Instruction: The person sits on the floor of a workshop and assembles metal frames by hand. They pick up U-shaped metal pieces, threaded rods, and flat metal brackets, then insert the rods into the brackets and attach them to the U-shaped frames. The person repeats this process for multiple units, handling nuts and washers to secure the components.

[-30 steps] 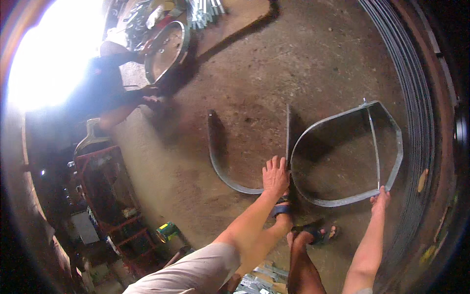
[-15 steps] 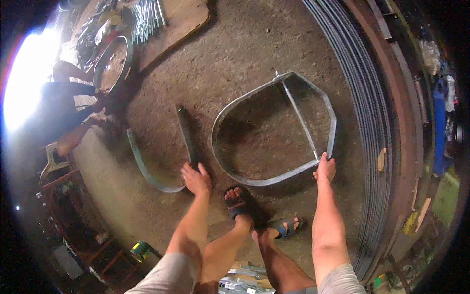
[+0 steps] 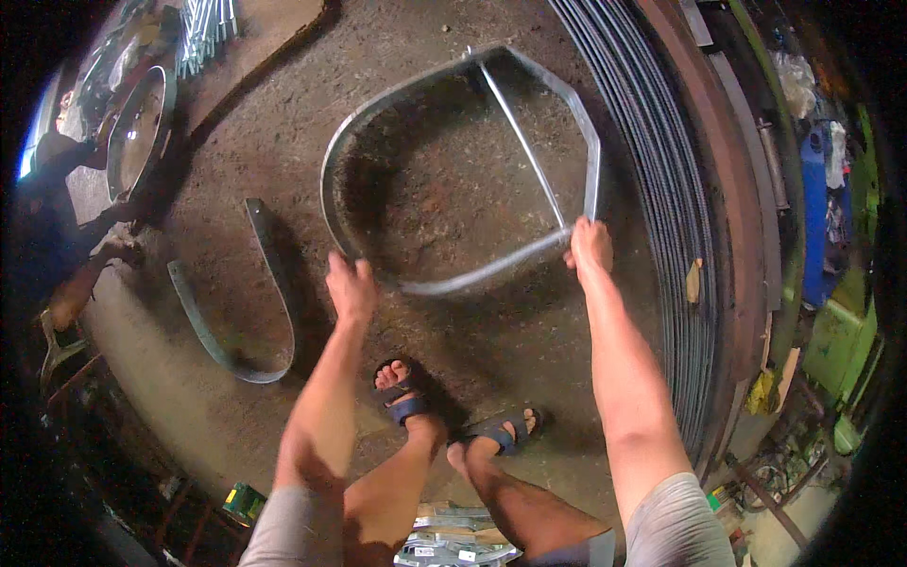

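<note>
A large loop of flat galvanized metal strap (image 3: 329,161) is in front of me, rounded at left and angular at right. A thin metal rod (image 3: 522,139) spans its right part, from the far edge to the near edge. My right hand (image 3: 590,248) is closed around the near right corner, by the rod's end. At the loop's near left curve, my left hand (image 3: 351,291) has its fingers and thumb around the strap, slightly blurred. Left of that hand, a U-shaped metal strap (image 3: 274,274) lies on the floor.
Long steel bars (image 3: 652,142) run along the right, beside a brown beam (image 3: 727,161). At far left a co-worker's hand (image 3: 118,248) is near another metal hoop (image 3: 113,151). Rods (image 3: 206,33) lie on a board (image 3: 260,42). My sandalled feet (image 3: 406,392) stand close by.
My left hand has left the U-shaped strap and moved to the loop's near left curve. My right hand still holds the loop's corner. The view has shifted, so things appear further left.
</note>
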A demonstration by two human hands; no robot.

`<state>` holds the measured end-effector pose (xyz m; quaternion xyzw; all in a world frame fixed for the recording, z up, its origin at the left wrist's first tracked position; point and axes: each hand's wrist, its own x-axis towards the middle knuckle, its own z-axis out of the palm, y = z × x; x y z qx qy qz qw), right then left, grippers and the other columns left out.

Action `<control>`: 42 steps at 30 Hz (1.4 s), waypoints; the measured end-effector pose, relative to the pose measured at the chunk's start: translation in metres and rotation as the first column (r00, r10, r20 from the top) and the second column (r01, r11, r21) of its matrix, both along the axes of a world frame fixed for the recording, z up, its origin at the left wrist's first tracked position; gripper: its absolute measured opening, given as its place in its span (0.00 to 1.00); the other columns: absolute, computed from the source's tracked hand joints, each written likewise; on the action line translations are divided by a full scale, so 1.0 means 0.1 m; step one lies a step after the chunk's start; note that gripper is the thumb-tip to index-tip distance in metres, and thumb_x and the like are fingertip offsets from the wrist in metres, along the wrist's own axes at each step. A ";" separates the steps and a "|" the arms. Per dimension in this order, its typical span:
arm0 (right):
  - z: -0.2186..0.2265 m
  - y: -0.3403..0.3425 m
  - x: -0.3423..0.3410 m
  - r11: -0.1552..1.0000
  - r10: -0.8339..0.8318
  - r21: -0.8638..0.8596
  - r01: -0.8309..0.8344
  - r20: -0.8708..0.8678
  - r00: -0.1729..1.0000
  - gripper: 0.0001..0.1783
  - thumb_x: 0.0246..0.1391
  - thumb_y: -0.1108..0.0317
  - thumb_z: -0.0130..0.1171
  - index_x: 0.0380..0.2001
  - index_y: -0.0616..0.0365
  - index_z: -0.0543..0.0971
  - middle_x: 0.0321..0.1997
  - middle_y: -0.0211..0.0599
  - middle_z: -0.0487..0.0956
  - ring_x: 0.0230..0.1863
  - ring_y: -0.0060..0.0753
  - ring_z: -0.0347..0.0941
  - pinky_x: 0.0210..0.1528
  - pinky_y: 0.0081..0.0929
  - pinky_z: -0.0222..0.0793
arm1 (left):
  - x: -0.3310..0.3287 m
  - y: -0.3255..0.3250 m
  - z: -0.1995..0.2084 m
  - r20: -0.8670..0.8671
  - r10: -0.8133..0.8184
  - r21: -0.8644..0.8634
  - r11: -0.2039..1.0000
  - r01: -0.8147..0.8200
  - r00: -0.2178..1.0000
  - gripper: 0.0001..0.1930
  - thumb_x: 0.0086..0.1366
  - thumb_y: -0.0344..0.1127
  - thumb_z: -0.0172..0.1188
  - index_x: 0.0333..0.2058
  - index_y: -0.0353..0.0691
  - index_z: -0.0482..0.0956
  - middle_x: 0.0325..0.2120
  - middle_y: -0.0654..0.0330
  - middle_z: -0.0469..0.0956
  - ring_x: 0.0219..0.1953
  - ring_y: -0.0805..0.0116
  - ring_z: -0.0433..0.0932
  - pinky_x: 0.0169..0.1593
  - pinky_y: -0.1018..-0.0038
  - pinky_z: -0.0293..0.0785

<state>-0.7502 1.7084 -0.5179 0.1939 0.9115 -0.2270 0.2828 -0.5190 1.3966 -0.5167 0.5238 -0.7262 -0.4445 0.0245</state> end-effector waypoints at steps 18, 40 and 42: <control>-0.02 1.17 1.07 0.993 -0.101 -0.063 0.099 -0.024 0.995 0.35 0.64 0.41 0.49 0.61 0.59 0.69 0.43 0.50 0.81 0.41 0.48 0.79 0.44 0.44 0.73 | -0.11 -0.31 -0.09 -0.081 -0.149 0.217 0.962 0.163 0.986 0.28 0.70 0.44 0.60 0.62 0.39 0.60 0.35 0.51 0.80 0.31 0.62 0.81 0.31 0.66 0.79; 3.60 3.17 4.25 0.978 -0.196 0.185 0.097 0.652 0.732 0.21 0.61 0.53 0.54 0.45 0.62 0.70 0.37 0.49 0.74 0.34 0.46 0.71 0.34 0.44 0.69 | 1.78 0.56 2.62 0.280 -0.420 0.490 0.836 0.247 0.863 0.32 0.63 0.56 0.57 0.57 0.37 0.74 0.54 0.42 0.76 0.59 0.47 0.74 0.59 0.58 0.71; 3.86 3.27 3.97 0.985 -0.145 0.169 0.043 0.656 0.741 0.19 0.61 0.55 0.54 0.41 0.62 0.71 0.33 0.48 0.75 0.30 0.45 0.72 0.30 0.44 0.69 | 2.56 0.51 3.13 0.377 -0.242 0.397 0.914 0.080 0.894 0.30 0.63 0.56 0.57 0.55 0.38 0.77 0.50 0.45 0.80 0.55 0.48 0.78 0.58 0.58 0.72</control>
